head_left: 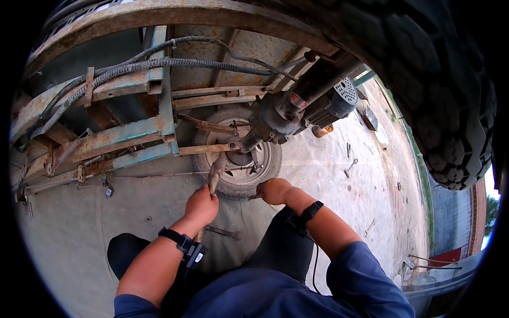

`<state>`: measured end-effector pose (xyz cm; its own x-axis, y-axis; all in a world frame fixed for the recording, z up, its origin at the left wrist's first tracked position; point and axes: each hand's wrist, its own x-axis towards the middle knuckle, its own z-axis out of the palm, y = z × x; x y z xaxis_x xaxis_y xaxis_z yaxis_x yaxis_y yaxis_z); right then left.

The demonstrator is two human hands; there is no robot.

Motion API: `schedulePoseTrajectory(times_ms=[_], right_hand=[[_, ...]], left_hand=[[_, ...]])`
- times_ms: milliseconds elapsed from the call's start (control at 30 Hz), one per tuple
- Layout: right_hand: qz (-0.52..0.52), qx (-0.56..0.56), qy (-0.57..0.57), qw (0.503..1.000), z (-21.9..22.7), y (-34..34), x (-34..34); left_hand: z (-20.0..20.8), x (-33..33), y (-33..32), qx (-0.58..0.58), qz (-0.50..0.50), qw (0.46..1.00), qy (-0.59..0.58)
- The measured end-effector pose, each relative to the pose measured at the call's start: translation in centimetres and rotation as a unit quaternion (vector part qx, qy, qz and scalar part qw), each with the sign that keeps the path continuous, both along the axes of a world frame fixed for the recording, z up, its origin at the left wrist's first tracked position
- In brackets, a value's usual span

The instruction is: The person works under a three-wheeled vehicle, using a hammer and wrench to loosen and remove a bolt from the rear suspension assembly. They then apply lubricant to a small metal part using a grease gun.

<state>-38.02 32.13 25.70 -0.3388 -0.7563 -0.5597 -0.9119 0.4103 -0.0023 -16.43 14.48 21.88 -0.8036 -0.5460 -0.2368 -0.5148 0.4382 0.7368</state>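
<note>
My left hand [202, 205] is closed round the wooden handle of a hammer [216, 168], its head up in front of the wheel's left side. Below the fist the handle's end shows beside my wrist. My right hand [274, 191] is closed at the lower right of the tyre. A short, thin metal piece [255, 197] sticks out of its left side; the rest is hidden in the fist. Just beyond both hands is a wheel [274, 168] with a dusty tyre and pale rim. A rusty bar [209, 150] crosses in front of its hub.
A rusty, blue-painted frame [124, 139] with corrugated hoses [169, 62] fills the upper left. A motor [331, 106] and gearbox hang above the wheel. A large black tyre [424, 79] looms at right. Tools, including a wrench [221, 231], lie on the floor sheet.
</note>
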Motion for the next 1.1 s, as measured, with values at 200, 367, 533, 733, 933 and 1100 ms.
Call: schedulePoseTrajectory(times_ms=[200, 367, 533, 733, 933, 1100], right_hand=[[0.037, 0.024, 0.046, 0.998, -0.7, 1.9, 0.5], [-0.012, 0.099, 0.073, 0.992, -0.5, 5.1, -1.8], [-0.106, 0.143, 0.095, 0.979, 1.5, 6.3, -1.1], [-0.351, -0.263, 0.079, 0.895, 10.0, 14.6, -6.1], [-0.324, -0.713, 0.257, 0.566, 32.4, 23.3, -1.0], [-0.145, -0.775, 0.214, 0.576, 39.3, 14.8, 8.7]], left_hand=[[-5.5, 1.4, 2.9, 0.132, 0.041, 0.986, -0.094], [-5.9, 2.1, 3.7, 0.176, 0.109, 0.974, -0.092], [-12.1, 2.6, 3.9, 0.101, 0.148, 0.984, 0.020], [-8.9, 2.2, 2.3, 0.242, 0.184, 0.951, -0.056], [-3.6, -3.1, 0.2, 0.148, 0.013, 0.982, 0.116], [18.1, -7.7, -0.6, 0.518, -0.099, 0.726, 0.441]])
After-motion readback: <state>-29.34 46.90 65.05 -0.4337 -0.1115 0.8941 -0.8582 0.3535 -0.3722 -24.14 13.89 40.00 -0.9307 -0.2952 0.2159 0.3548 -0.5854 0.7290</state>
